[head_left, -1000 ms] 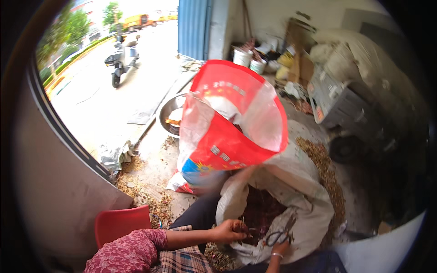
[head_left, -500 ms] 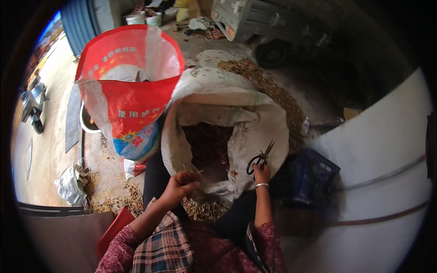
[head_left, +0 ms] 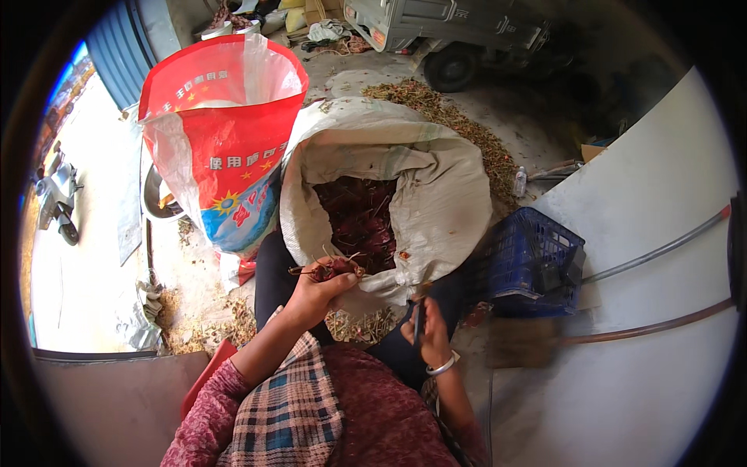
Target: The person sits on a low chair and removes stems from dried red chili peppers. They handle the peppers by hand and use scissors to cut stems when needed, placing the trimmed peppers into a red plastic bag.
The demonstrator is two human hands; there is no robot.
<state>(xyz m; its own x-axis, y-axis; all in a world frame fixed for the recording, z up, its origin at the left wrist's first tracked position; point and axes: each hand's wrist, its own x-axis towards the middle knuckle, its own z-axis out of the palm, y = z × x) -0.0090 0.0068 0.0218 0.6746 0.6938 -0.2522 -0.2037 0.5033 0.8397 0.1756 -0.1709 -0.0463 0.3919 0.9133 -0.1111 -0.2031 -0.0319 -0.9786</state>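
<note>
A bunch of dried red chili peppers (head_left: 331, 269) with thin stems is held in my left hand (head_left: 311, 300), at the near rim of a white woven sack (head_left: 451, 187). More dark red chili peppers (head_left: 362, 222) lie inside this sack, whose mouth is folded outward. My right hand (head_left: 433, 336), with a white bracelet on its wrist, is closed around dark-handled scissors (head_left: 419, 319). It sits right of my left hand, just below the sack's near edge; the blades are blurred and partly hidden.
A tall red and white bag (head_left: 241, 140) stands open at the left, by a basin (head_left: 156, 194). At the right sits a blue plastic crate (head_left: 537, 249) near a white panel (head_left: 646, 226). Stem scraps (head_left: 467, 140) cover floor behind the sack. A cargo vehicle (head_left: 459, 31) is parked farther back.
My right hand has come down and inward with the scissors, away from the sack's right side. My left hand has moved slightly up and right, showing more of the peppers.
</note>
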